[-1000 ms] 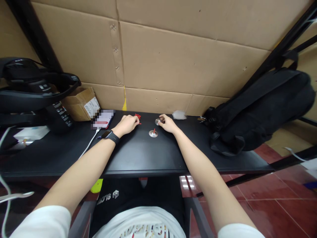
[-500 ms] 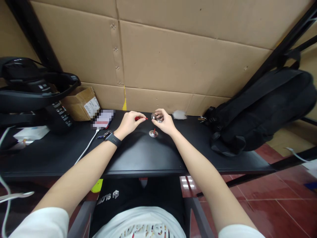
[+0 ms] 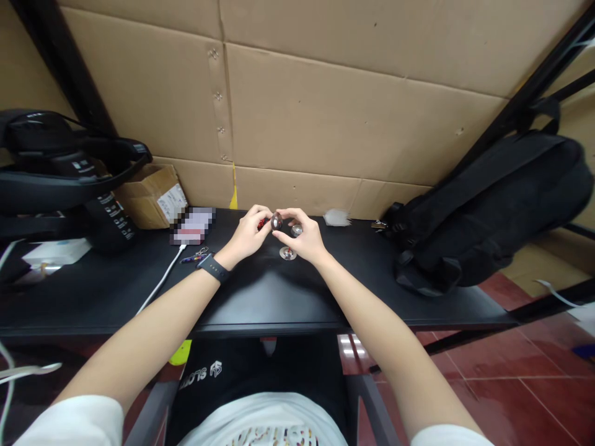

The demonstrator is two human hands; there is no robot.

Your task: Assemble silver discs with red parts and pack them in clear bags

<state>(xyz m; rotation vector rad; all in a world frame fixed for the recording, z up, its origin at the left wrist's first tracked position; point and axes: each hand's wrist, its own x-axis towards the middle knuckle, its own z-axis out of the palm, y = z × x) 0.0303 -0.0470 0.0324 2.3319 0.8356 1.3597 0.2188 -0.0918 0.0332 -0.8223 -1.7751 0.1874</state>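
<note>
My left hand (image 3: 252, 232) is closed, with fingertips pinched on a bunched red cord (image 3: 261, 223). Opposite it, my right hand (image 3: 304, 234) grips a small shiny metal cymbal (image 3: 276, 221) by its edge between thumb and fingers. The cymbal is tilted up and meets the left fingertips; whether the cord passes through it I cannot tell. A second shiny metal piece (image 3: 296, 230) shows inside the curl of my right hand. Below, another small domed cymbal (image 3: 287, 253) lies on the black table, a bit of red cord at its middle.
A phone (image 3: 193, 226) with a white cable and a small keychain (image 3: 195, 255) lie left. Behind them stand a cardboard box (image 3: 158, 195) and black headgear (image 3: 69, 167). A clear plastic bag (image 3: 337, 217) lies near the cardboard wall. A black backpack (image 3: 493, 210) rests right.
My right hand has brought the cymbal left and turned it upright against my left fingertips. The hands are now together; earlier a gap lay between the cord and the cymbal.
</note>
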